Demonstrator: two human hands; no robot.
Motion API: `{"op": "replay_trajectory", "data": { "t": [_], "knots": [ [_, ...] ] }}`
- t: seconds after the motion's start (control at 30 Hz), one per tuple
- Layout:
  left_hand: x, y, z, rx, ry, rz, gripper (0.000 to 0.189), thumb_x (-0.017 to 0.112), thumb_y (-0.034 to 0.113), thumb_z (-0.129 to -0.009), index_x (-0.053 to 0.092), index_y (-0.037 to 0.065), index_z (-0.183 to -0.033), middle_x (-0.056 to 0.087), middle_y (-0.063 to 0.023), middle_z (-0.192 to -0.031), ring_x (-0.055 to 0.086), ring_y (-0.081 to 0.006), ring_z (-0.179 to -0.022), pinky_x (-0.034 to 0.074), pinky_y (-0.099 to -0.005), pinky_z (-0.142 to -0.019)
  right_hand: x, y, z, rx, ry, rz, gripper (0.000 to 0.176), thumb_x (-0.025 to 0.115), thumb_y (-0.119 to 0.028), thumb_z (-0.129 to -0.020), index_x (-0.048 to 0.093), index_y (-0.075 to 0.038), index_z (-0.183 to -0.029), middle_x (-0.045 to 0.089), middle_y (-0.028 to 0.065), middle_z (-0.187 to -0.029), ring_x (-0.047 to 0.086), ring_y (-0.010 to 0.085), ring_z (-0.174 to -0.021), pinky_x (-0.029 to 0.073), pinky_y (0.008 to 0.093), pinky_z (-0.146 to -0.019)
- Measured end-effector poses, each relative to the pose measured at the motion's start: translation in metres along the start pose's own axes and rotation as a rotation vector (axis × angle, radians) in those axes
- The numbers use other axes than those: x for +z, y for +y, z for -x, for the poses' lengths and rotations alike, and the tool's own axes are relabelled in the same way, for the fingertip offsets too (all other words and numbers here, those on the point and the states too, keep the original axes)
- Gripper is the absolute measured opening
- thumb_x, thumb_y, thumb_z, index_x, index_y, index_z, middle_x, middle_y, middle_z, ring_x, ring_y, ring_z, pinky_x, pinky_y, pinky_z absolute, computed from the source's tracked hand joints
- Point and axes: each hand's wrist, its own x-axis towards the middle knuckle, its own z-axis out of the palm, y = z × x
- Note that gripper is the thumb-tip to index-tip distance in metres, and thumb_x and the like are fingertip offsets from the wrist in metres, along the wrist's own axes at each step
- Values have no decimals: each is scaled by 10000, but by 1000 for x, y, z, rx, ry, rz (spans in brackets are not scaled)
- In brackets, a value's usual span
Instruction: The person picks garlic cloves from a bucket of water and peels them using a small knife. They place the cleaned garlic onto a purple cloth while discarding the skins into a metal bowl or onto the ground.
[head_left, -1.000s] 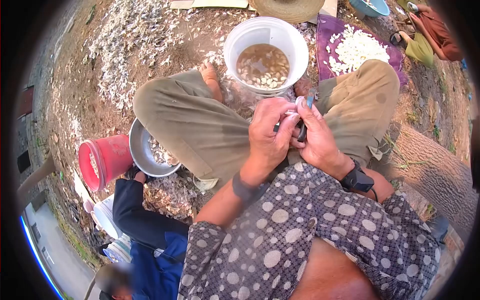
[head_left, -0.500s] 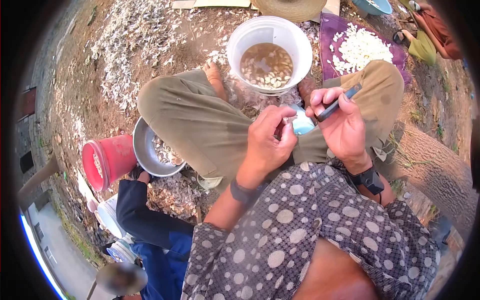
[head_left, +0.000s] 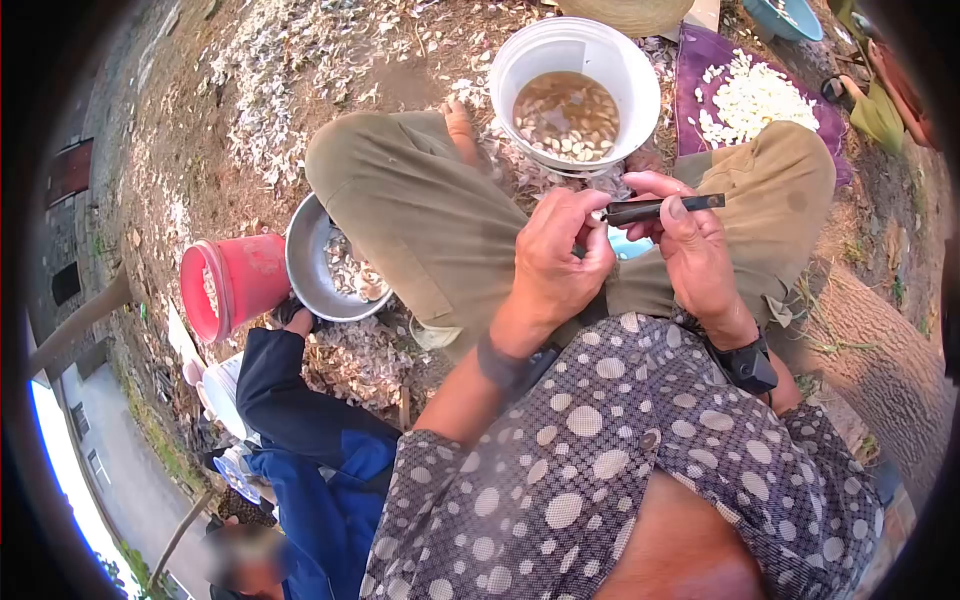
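My left hand pinches a small white garlic clove, mostly covered by the fingers. My right hand is closed around a small dark knife, its narrow end touching or very close to the clove. Under the hands, between my legs, part of a light blue container shows; what it holds is hidden. Beyond my feet stands a white bucket of brownish water with several cloves in it. To its right, a purple cloth bears a heap of peeled cloves.
On my left are a red bucket and a metal bowl with cloves in it. A person in dark blue clothes sits close by. Papery skins litter the ground. A tree trunk lies right; another person is farther off.
The knife has swung from a slant to nearly level, and its end has come over to the clove in my left hand. The view has shifted slightly.
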Motion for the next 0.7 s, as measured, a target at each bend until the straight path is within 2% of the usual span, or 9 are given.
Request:
{"op": "replay_trajectory", "data": {
  "t": [0.2, 0.3, 0.5, 0.6, 0.7],
  "knots": [
    [2, -4, -5, 117, -60, -93, 373, 626, -116, -743, 688, 13, -1087, 632, -91, -854, 614, -182, -673, 507, -304, -615, -8, -2, 4, -10, 41, 11, 414, 494, -322, -1085, 663, 48, -1162, 724, 94, -1004, 655, 115, -866, 516, 260, -824],
    [6, -5, -6, 176, -92, -61, 447, 641, -119, -689, 654, 37, -1108, 588, -120, -834, 590, -317, -745, 494, -418, -686, -8, -4, 5, 12, 40, 2, 399, 506, -316, -1081, 677, 40, -1134, 735, 100, -998, 661, 114, -870, 520, 260, -817],
    [6, -8, -8, 267, -135, -91, 505, 644, -122, -678, 631, 16, -1164, 574, -140, -824, 565, -335, -723, 482, -436, -671, -9, -1, 7, 43, 40, 18, 388, 545, -330, -1064, 647, 37, -1138, 717, 103, -982, 661, 128, -844, 535, 268, -786],
    [6, -9, -9, 309, -131, -130, 468, 630, -138, -719, 665, 28, -1155, 603, -122, -822, 602, -292, -730, 505, -395, -659, -13, 2, 6, 38, 36, 2, 350, 557, -294, -1060, 672, 34, -1105, 726, 106, -975, 674, 129, -809, 550, 269, -754],
    [6, -10, -7, 325, -125, -117, 487, 626, -141, -713, 665, 24, -1169, 604, -122, -826, 600, -288, -724, 505, -392, -658, -13, 5, 4, 52, 25, -68, 330, 562, -277, -1059, 681, 29, -1083, 728, 104, -965, 680, 134, -783, 557, 271, -737]
  ]
}}
